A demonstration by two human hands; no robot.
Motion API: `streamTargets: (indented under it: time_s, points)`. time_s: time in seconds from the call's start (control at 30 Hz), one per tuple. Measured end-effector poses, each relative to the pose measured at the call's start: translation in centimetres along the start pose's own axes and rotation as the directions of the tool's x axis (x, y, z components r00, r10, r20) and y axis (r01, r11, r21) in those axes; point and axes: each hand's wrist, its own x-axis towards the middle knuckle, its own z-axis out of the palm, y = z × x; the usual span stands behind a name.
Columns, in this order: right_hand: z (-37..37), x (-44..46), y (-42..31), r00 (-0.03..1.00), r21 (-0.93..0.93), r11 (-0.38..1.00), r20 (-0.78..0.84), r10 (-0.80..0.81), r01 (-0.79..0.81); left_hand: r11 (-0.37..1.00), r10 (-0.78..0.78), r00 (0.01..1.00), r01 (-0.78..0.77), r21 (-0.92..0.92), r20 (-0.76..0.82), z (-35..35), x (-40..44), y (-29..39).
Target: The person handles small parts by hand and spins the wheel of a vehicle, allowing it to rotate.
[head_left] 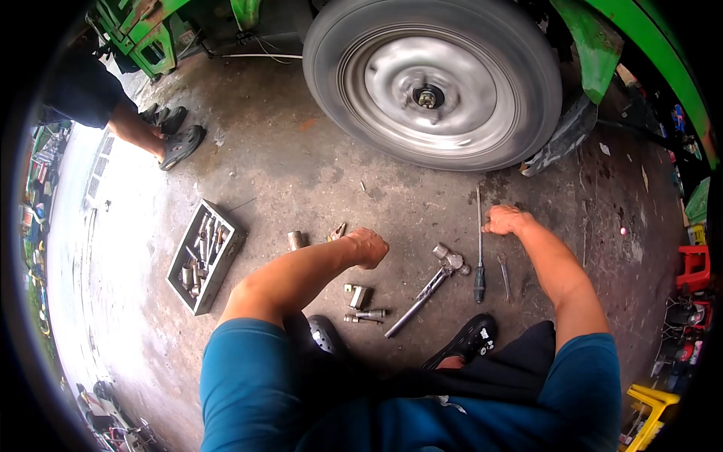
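My left hand (367, 248) hangs over the floor with its fingers curled in; whatever is inside them, if anything, is hidden. Close to it lie a socket (297, 240) and a small metal tool (339, 231), partly behind the wrist. My right hand (506, 220) is beside the shaft of a long screwdriver (480, 282), fingers loosely bent and apart, with nothing visible in them. A small wrench (504, 276) rests below that hand. Between my arms lies a ball-peen hammer (429, 290). Ahead, the vehicle's wheel (384, 128) is blurred, as if turning.
A metal box (220, 282) of sockets stands at the left. Near my left shoe (324, 335) lie a metal block (361, 296) and socket pieces (369, 314). Another person's feet (181, 147) are at upper left. Green bodywork (591, 53) overhangs the wheel. A red stand (693, 267) is at right.
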Motion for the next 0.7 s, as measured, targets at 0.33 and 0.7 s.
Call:
streamTargets:
  time_s: [0.33,0.7]
  points:
    - [0.1,0.2,0.0,1.0,-0.006,1.0,0.009,0.0,0.0,1.0,-0.004,1.0,0.004,-0.007,0.005,-0.5,-0.6,0.3]
    - [-0.5,-0.7,-0.6,1.0,-0.032,0.999,0.024,0.001,0.0,1.0,0.007,1.0,-0.007,-0.004,-0.008,-0.4,-0.6,0.2]
